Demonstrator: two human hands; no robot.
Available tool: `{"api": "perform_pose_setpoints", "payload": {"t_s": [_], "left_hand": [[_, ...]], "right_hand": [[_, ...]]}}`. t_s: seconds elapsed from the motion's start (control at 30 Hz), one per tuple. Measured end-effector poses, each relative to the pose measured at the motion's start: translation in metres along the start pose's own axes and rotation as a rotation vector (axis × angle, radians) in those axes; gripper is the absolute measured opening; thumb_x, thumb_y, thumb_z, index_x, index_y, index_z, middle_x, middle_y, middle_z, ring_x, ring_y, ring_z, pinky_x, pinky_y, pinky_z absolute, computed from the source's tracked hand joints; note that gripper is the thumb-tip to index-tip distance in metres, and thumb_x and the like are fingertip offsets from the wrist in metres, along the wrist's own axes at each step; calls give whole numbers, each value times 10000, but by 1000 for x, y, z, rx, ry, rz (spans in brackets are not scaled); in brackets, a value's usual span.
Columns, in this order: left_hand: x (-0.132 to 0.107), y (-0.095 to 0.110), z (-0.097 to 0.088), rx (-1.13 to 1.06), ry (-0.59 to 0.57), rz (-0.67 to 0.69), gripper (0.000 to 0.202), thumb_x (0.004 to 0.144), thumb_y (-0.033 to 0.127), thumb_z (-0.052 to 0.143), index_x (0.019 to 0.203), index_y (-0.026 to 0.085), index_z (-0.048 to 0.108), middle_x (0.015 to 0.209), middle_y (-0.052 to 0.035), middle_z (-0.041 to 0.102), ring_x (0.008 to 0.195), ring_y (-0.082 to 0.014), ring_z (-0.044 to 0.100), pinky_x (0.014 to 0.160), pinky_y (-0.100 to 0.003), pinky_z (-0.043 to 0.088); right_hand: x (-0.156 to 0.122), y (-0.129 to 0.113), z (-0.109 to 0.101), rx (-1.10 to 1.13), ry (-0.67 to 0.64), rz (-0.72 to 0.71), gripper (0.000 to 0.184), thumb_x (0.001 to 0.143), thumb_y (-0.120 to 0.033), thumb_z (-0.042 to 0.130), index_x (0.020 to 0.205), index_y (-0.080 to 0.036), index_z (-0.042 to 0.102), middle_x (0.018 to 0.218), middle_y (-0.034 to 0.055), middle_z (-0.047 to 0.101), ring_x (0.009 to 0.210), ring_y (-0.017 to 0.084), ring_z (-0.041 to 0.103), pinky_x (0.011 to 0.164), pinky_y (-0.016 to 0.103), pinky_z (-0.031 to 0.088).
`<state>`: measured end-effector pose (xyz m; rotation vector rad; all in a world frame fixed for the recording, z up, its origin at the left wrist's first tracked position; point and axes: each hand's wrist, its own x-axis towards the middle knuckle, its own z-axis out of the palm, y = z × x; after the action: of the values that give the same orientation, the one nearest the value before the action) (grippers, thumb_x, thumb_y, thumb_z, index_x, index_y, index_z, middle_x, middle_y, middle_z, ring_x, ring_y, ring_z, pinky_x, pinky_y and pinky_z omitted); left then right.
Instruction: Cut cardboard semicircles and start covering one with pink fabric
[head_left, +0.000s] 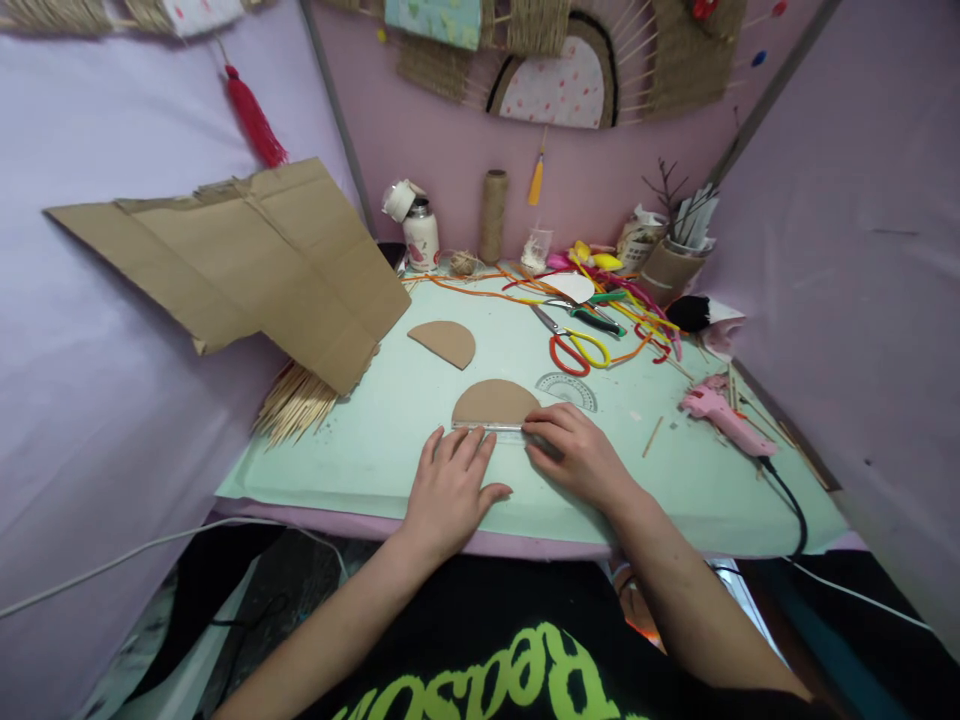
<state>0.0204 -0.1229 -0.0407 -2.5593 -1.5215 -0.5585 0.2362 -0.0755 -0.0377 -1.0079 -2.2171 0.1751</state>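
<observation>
A brown cardboard half-disc lies on the table with its straight edge toward me. Along that edge runs a clear ruler. My left hand lies flat with fingers stretched, their tips pressing on the ruler's left and middle part. At the ruler's right end, my right hand has its fingers bent together and pinches the end; the exact grip is partly hidden. Just beyond the right hand rests a transparent protractor. Another cardboard half-disc lies farther back, apart from both hands.
Red-and-yellow scissors and green-and-black pliers lie behind the protractor. A pink glue gun with a cable is at right. Large folded cardboard leans at left above thin sticks. A bottle and twine roll stand behind.
</observation>
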Motion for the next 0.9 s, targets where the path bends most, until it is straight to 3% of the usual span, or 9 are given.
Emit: {"api": "perform_pose_setpoints", "payload": {"t_s": [0.23,0.5,0.73,0.9], "left_hand": [[2,-1,-2,1,-57,8,607,877,559,553,1355,186,535,1402,-102,556,1220,-314,511,1132,-546,266],[3,2,-3,9,-79,-2,625,880,544,556,1381,173,507,1402,-112,554,1256,-326,489,1140,-568,251],[5,10,1,13,-112,-40,719,851,568,585,1401,116,481,1407,-165,525,1310,-340,432,1093,-488,362],[11,15,0,38,-161,-68,746,830,597,591,1412,143,481,1390,-166,521,1288,-355,436,1081,-495,379]], "right_hand": [[-12,4,-7,-29,55,128,190,841,-186,609,1018,-195,675,1003,100,674,964,252,597,853,434,525],[-14,6,-5,-34,55,144,178,845,-188,604,1002,-195,687,990,95,673,952,249,598,856,428,523],[-14,6,-5,-30,64,172,164,829,-190,627,980,-183,690,989,100,641,959,249,571,836,410,516],[-17,8,-10,2,30,239,210,822,-206,646,1031,-190,657,975,83,644,951,248,572,839,411,503]]}}
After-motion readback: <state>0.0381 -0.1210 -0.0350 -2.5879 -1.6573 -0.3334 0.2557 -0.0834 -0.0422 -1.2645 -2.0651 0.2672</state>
